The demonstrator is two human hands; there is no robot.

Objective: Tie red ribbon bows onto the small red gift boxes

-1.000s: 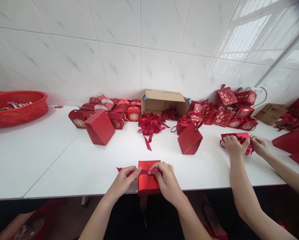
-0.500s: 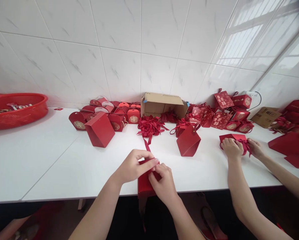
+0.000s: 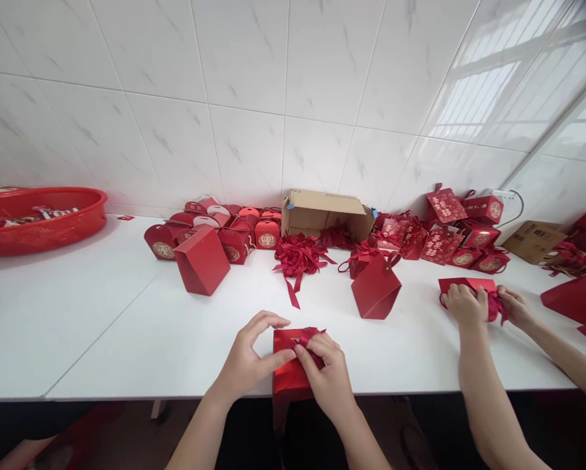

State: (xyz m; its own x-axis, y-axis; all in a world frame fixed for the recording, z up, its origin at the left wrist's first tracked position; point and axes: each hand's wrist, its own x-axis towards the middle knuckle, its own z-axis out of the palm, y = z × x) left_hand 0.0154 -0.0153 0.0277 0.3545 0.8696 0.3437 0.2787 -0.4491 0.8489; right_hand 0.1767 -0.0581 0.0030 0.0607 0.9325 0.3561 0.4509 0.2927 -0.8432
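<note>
A red gift box (image 3: 287, 382) lies at the table's front edge between my hands. My right hand (image 3: 329, 372) is closed in a pinch on a dark red ribbon (image 3: 309, 335) over the top of this box. My left hand (image 3: 248, 356) is at the box's left side, thumb reaching onto its top close to the ribbon, fingers spread apart. Part of the ribbon is hidden behind the right fingers. Beyond my hands lies a pile of loose red ribbons (image 3: 300, 256), one end trailing toward me.
Red boxes (image 3: 202, 261) stand at the left rear, by a red plastic basin (image 3: 77, 225). A cardboard carton (image 3: 329, 202) leans near the wall. Another red box (image 3: 375, 290) stands right of centre. At right, a co-worker's hands (image 3: 466, 307) hold a ribboned box (image 3: 473, 284).
My left hand has come away from the pinch and its fingers have spread. The ribbon is now bunched in my right hand, and more of the box top shows.
</note>
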